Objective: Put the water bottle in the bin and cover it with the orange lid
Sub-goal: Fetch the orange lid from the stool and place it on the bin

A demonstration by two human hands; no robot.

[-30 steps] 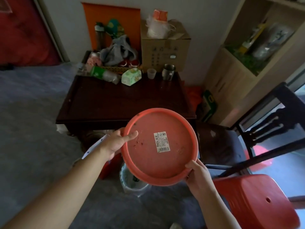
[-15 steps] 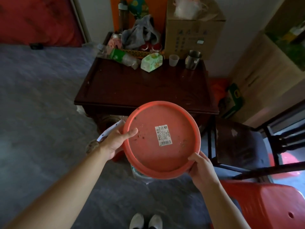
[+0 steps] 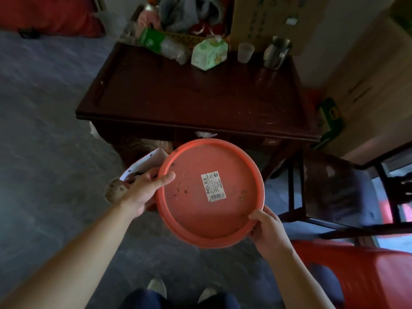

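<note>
I hold a round orange lid with both hands, its flat face up, with a white barcode sticker near its middle. My left hand grips the lid's left rim with the thumb on top. My right hand grips its lower right rim. The lid hangs over the floor in front of the table and hides the bin beneath it. A clear water bottle with a green label lies on its side at the back of the dark table.
On the table's far edge stand a green tissue pack, a small plastic cup, a steel mug, and a cardboard box. A dark chair and a red stool stand to the right. My shoes show below.
The view has tilted down, so the table looks nearer and my shoes show. The lid has lowered and levelled over the bin, which it now fully hides. Both hands keep their grip.
</note>
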